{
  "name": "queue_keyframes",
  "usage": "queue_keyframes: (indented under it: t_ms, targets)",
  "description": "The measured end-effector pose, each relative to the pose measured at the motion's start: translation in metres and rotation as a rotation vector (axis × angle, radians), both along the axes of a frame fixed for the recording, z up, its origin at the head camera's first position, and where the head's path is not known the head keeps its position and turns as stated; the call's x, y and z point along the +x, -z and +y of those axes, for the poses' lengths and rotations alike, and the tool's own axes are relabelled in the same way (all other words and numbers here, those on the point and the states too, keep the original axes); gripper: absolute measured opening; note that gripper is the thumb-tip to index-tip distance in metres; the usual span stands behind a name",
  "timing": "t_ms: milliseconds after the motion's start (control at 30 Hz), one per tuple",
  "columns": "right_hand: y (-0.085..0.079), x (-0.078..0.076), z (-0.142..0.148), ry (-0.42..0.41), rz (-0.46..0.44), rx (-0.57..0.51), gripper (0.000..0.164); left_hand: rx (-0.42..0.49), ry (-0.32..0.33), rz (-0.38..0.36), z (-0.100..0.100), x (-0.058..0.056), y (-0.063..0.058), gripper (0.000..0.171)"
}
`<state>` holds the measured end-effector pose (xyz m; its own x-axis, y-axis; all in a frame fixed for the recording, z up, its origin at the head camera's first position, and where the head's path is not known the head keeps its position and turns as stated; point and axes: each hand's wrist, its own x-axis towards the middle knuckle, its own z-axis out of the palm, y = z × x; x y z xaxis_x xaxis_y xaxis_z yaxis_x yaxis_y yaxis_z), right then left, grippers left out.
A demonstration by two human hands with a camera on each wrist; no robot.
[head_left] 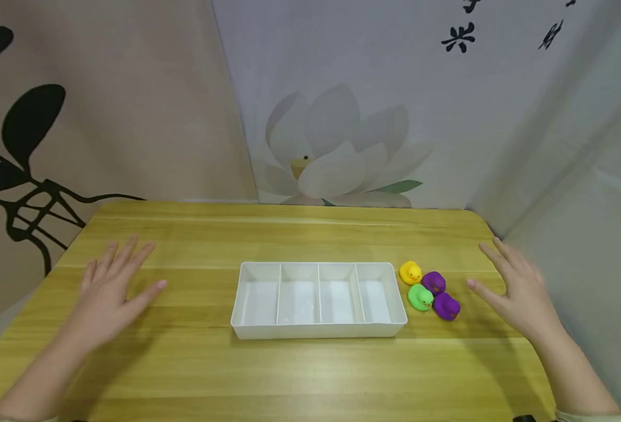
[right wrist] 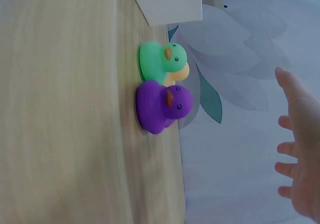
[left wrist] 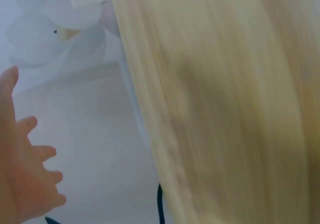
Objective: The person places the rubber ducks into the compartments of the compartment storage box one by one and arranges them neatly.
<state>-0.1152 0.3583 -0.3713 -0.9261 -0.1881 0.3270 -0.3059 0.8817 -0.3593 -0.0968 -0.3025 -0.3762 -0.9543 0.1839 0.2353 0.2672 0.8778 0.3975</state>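
Four small compartments side by side make up a white tray (head_left: pixel 318 332) in the middle of the table. Just right of it sit a yellow rubber duck (head_left: pixel 410 272), a green rubber duck (head_left: pixel 420 298) and two purple ones, a rear purple duck (head_left: pixel 434 283) and a front purple duck (head_left: pixel 447 306), close together. My right hand (head_left: pixel 521 290) hovers to the right of the ducks, fingers spread and holding nothing. Over the table's left side my left hand (head_left: pixel 111 296) is held with fingers apart, well away from the tray. In the right wrist view the green duck (right wrist: pixel 162 61) partly hides the yellow one.
The wooden table (head_left: pixel 310 381) ends at a back edge against hanging cloth. A pale curtain (head_left: pixel 584 193) runs down the right side. Behind the table the cloth backdrop (head_left: pixel 352 117) carries a printed lotus, and dark leaf shapes are on the left.
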Motion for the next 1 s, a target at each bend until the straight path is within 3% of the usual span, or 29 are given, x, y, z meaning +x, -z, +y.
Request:
queue_keyframes:
  t_ms: [233, 433, 800, 1000]
  targets:
    - [0.012, 0.006, -0.007, -0.052, 0.006, -0.147, 0.068, 0.21, 0.081, 0.033, 0.021, 0.002, 0.009, 0.074]
    - [0.023, 0.013, -0.011, -0.072, -0.002, -0.204, 0.062, 0.369, 0.122, -0.01, 0.039, 0.004, 0.015, 0.076]
    - [0.037, 0.013, -0.025, -0.068, -0.037, -0.222, 0.048, 0.524, 0.223, -0.099, 0.057, 0.003, 0.031, 0.078]
    - [0.038, 0.01, -0.033, -0.08, -0.048, -0.186, 0.043, 0.566, 0.25, -0.192, 0.063, 0.002, 0.042, 0.079]
